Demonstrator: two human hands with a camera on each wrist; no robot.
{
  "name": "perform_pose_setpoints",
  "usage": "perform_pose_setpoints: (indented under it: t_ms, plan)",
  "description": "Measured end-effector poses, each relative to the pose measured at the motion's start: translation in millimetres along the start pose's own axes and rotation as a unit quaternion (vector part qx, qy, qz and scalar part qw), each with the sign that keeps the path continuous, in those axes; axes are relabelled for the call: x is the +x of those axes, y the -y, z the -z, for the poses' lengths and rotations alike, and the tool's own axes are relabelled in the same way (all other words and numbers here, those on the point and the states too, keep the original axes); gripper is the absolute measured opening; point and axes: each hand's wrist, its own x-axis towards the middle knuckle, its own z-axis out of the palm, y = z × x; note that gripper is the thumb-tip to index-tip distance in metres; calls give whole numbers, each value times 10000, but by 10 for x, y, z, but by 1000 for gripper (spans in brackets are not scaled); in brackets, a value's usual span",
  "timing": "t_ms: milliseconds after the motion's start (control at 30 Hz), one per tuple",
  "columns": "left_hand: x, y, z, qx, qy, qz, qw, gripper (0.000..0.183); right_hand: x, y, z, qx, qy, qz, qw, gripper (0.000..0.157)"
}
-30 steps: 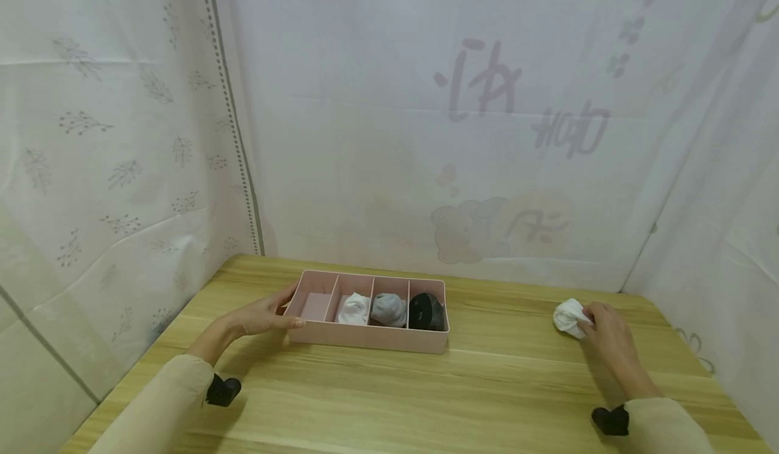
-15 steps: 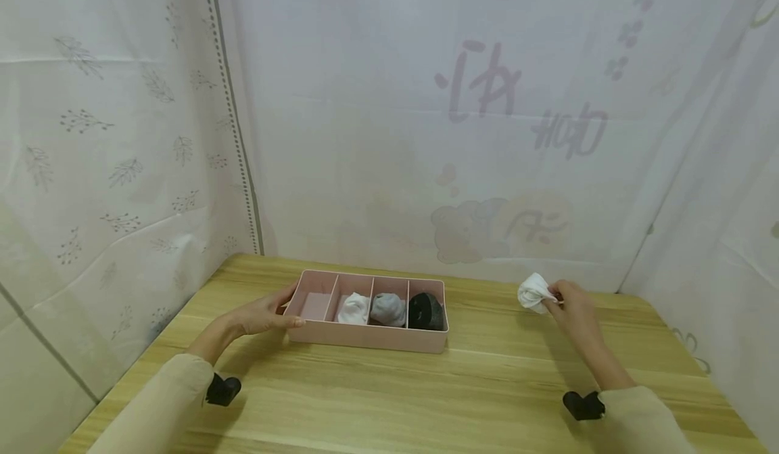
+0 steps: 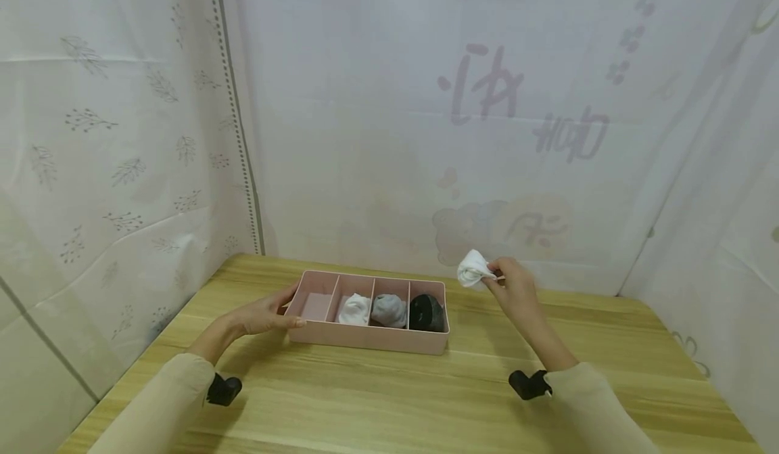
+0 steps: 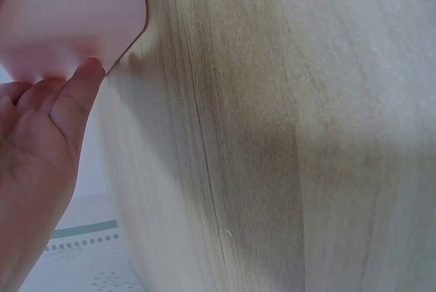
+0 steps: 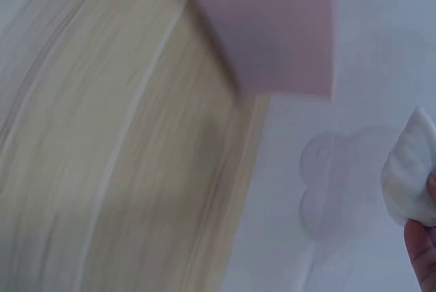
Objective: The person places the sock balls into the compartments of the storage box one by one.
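A pink divided box (image 3: 368, 338) stands on the wooden table, and my left hand (image 3: 260, 316) holds its left end, thumb at the front edge and fingers round the end wall. Inside, from left to right, are a bare compartment, a white balled sock (image 3: 353, 309), a grey balled sock (image 3: 389, 310) and a black one (image 3: 426, 312). Up in the air, right of the box, my right hand (image 3: 516, 293) pinches another white balled sock (image 3: 473, 268) by its edge. The right wrist view shows that sock (image 5: 411, 176) at its right border, most of the hand cut off.
The wooden table (image 3: 377, 400) reaches back to a pale printed curtain (image 3: 365, 136). More curtain (image 3: 122, 156) hangs along the left side. A black wrist mount (image 3: 224, 390) sits at the left cuff, and a similar mount (image 3: 528, 384) at the right cuff.
My right hand has lifted the white balled sock off the table's right side and carried it leftward, close to the box. The left hand and the box have stayed in place.
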Motion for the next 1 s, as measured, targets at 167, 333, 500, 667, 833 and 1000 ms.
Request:
perform_pose_setpoints:
  t_ms: [167,333,500,667,833,1000]
  plan:
    - [-16,-3,-1,78,-64,55,9999,98,118,260,-202,413,21,96,9991,19]
    - [-18,-6,-5,40,-35,50,10000,98,202,511,-393,735,15,280,9969,18]
    - [-9,-17,-8,52,11,5,10000,97,269,743,-542,1088,1,470,9929,19]
    - [2,-20,-5,-6,66,-17,10000,97,318,902,-684,1224,-9,593,9907,18]
    - [-6,-23,1,23,59,-27,10000,97,346,1057,-836,1331,73,633,9891,17]
    - [-18,-15,-4,6,63,-48,10000,96,384,1232,-1000,1451,156,694,9869,16]
